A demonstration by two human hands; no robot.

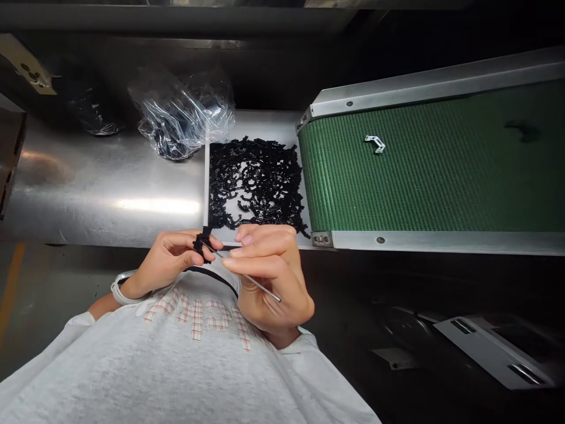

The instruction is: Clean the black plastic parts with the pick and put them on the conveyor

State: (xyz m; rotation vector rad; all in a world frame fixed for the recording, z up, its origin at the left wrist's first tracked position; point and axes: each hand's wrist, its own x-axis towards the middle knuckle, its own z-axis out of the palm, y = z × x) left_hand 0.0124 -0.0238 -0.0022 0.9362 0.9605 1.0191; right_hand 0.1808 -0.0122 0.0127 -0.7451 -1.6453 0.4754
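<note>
Between its thumb and fingers, my left hand point(170, 259) pinches a small black plastic part point(203, 242) with a jagged outline. My right hand point(273, 277) is closed around a thin metal rod-like tool point(262, 287), whose tip points at the black part; whether it touches is too small to tell. Just beyond both hands lies a white tray point(206, 176) with many similar black parts point(273, 182) heaped in it, its white bottom showing through in places.
A green conveyor belt point(424, 171) with metal side rails runs off to the right, carrying a small white bracket point(375, 143) and a dark piece point(523, 129). Clear plastic bags point(185, 118) with dark contents stand behind on the metal bench point(110, 194).
</note>
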